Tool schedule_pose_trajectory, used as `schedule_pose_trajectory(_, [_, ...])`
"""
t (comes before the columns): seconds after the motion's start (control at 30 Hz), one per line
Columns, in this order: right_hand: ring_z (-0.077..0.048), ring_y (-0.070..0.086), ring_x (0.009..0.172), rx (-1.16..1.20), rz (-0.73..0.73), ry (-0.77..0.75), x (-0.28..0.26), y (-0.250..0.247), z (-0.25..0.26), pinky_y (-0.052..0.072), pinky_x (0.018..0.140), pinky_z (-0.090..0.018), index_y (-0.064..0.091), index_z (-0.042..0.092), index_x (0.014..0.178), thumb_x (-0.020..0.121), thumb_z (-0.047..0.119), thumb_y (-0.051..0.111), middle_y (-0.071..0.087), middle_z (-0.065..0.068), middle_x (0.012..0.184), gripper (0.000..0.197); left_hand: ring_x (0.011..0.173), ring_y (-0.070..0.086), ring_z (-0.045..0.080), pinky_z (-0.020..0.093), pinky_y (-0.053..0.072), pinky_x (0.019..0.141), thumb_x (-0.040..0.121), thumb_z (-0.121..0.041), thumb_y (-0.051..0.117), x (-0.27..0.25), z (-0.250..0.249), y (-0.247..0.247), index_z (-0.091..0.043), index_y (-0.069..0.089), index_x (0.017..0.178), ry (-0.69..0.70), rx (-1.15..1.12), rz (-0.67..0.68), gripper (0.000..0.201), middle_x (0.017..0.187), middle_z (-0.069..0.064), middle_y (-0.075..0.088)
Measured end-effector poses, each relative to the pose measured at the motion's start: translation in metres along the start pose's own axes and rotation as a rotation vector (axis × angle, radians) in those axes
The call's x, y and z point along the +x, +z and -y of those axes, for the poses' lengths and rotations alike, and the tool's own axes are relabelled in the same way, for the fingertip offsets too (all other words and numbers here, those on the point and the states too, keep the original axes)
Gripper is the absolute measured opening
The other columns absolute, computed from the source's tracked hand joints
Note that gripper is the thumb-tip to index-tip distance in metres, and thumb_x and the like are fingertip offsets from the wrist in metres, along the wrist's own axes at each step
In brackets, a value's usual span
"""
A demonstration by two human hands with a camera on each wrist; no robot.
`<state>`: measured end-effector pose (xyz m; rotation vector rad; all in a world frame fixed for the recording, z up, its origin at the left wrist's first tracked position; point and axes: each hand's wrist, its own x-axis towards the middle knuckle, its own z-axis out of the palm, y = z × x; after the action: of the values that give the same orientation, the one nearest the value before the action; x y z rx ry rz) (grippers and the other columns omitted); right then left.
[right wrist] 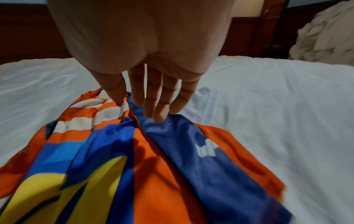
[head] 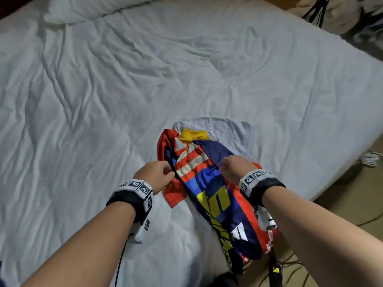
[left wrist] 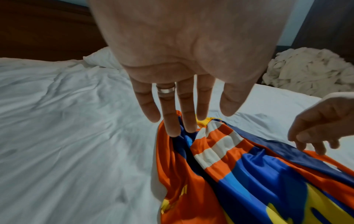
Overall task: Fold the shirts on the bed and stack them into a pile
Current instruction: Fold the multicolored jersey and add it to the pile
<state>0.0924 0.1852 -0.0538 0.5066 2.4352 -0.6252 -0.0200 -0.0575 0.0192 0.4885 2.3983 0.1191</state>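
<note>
A bright jersey (head: 209, 183) in red, blue, yellow and white stripes lies bunched near the bed's front edge, its lower part hanging over that edge. It partly covers a folded white shirt (head: 230, 131) lying on the white sheet (head: 103, 100). My left hand (head: 159, 172) is at the jersey's left side, and the tips of its straight fingers (left wrist: 172, 130) press into a fold of the jersey (left wrist: 239, 166). My right hand (head: 232, 167) is on the right side. Its thumb and fingers (right wrist: 159, 116) pinch a gathered ridge of the jersey (right wrist: 153, 151).
A white pillow (head: 83, 9) lies at the head of the bed. A crumpled beige heap (head: 331, 15) with black straps sits beyond the far right corner. The bed's right edge drops to a floor with cables (head: 371, 158). Dark wooden headboard (left wrist: 47, 30) behind.
</note>
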Motion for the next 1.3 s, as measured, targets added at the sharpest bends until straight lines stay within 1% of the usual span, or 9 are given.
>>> schedule_pose_trajectory(0.13, [-0.034, 0.06, 0.097, 0.054, -0.081, -0.108, 0.053, 0.004, 0.011, 0.05, 0.078, -0.039, 0.059, 0.013, 0.104, 0.095, 0.031, 0.05, 0.051, -0.005, 0.11, 0.022, 0.101, 0.062, 0.024, 0.04, 0.052, 0.085, 0.091, -0.038, 0.06, 0.042, 0.001, 0.004, -0.021, 0.068, 0.11, 0.003, 0.001, -0.022, 0.027, 0.109, 0.0, 0.065])
schedule_pose_trajectory(0.27, [-0.032, 0.059, 0.106, 0.062, -0.131, -0.201, 0.094, 0.008, 0.024, 0.052, 0.076, -0.039, 0.043, 0.024, 0.138, 0.093, 0.032, 0.057, 0.041, -0.003, 0.139, 0.048, 0.11, 0.059, 0.024, 0.041, 0.051, 0.09, 0.093, -0.038, 0.057, 0.074, 0.004, 0.012, -0.022, 0.062, 0.124, 0.014, 0.002, -0.028, 0.035, 0.122, 0.001, 0.056])
schedule_pose_trajectory(0.37, [-0.032, 0.059, 0.105, -0.063, -0.125, -0.185, 0.114, 0.01, 0.029, 0.047, 0.068, -0.035, 0.046, 0.023, 0.13, 0.09, 0.035, 0.059, 0.05, -0.004, 0.126, 0.043, 0.107, 0.059, 0.024, 0.04, 0.051, 0.089, 0.094, -0.036, 0.058, 0.092, 0.005, 0.015, -0.02, 0.061, 0.124, 0.019, -0.028, -0.028, 0.035, 0.119, 0.002, 0.056])
schedule_pose_trajectory(0.5, [-0.034, 0.064, 0.088, -0.17, -0.088, -0.168, 0.108, -0.002, 0.03, 0.048, 0.063, -0.036, 0.048, 0.017, 0.095, 0.094, 0.028, 0.055, 0.062, -0.008, 0.095, 0.013, 0.103, 0.059, 0.023, 0.04, 0.051, 0.087, 0.094, -0.037, 0.058, 0.092, 0.004, 0.01, -0.02, 0.062, 0.124, 0.031, -0.03, -0.011, 0.035, 0.115, 0.001, 0.06])
schedule_pose_trajectory(0.63, [-0.034, 0.064, 0.088, -0.189, 0.021, -0.166, 0.087, -0.037, 0.037, 0.046, 0.066, -0.033, 0.059, 0.015, 0.092, 0.097, 0.036, 0.05, 0.064, -0.012, 0.094, 0.023, 0.097, 0.062, 0.021, 0.038, 0.053, 0.082, 0.091, -0.035, 0.06, 0.074, 0.0, -0.012, -0.022, 0.064, 0.112, 0.047, -0.066, -0.038, 0.025, 0.105, -0.003, 0.064])
schedule_pose_trajectory(0.8, [-0.029, 0.059, 0.076, -0.188, 0.03, -0.169, 0.033, -0.102, 0.08, 0.046, 0.065, -0.028, 0.056, 0.015, 0.067, 0.09, 0.033, 0.056, 0.054, -0.003, 0.067, 0.028, 0.092, 0.063, 0.021, 0.033, 0.052, 0.079, 0.089, -0.039, 0.06, 0.024, -0.01, -0.052, -0.027, 0.064, 0.11, 0.059, -0.083, -0.087, 0.024, 0.094, -0.008, 0.063])
schedule_pose_trajectory(0.93, [-0.029, 0.046, 0.063, -0.112, -0.035, -0.244, -0.033, -0.145, 0.121, 0.039, 0.059, -0.03, 0.046, 0.012, 0.055, 0.081, 0.025, 0.061, 0.043, -0.005, 0.056, 0.032, 0.102, 0.062, 0.022, 0.037, 0.052, 0.09, 0.091, -0.037, 0.061, -0.039, -0.016, -0.086, -0.027, 0.061, 0.122, 0.118, -0.102, -0.144, 0.033, 0.11, -0.004, 0.067])
schedule_pose_trajectory(1.07, [-0.027, 0.035, 0.06, -0.142, -0.175, -0.363, -0.119, -0.18, 0.17, 0.035, 0.053, -0.028, 0.037, 0.01, 0.057, 0.078, 0.021, 0.06, 0.035, -0.007, 0.054, 0.033, 0.119, 0.056, 0.021, 0.033, 0.047, 0.096, 0.092, -0.036, 0.064, -0.112, -0.011, -0.117, -0.025, 0.044, 0.146, 0.2, -0.112, -0.245, 0.058, 0.133, 0.001, 0.058])
schedule_pose_trajectory(1.3, [-0.027, 0.051, 0.065, -0.282, -0.414, -0.514, -0.264, -0.216, 0.265, 0.041, 0.057, -0.027, 0.045, 0.019, 0.055, 0.082, 0.025, 0.06, 0.047, 0.001, 0.059, 0.031, 0.142, 0.039, 0.024, 0.039, 0.035, 0.114, 0.07, -0.051, 0.082, -0.212, 0.026, -0.165, -0.032, 0.015, 0.159, 0.353, -0.22, -0.318, 0.113, 0.156, 0.005, 0.037])
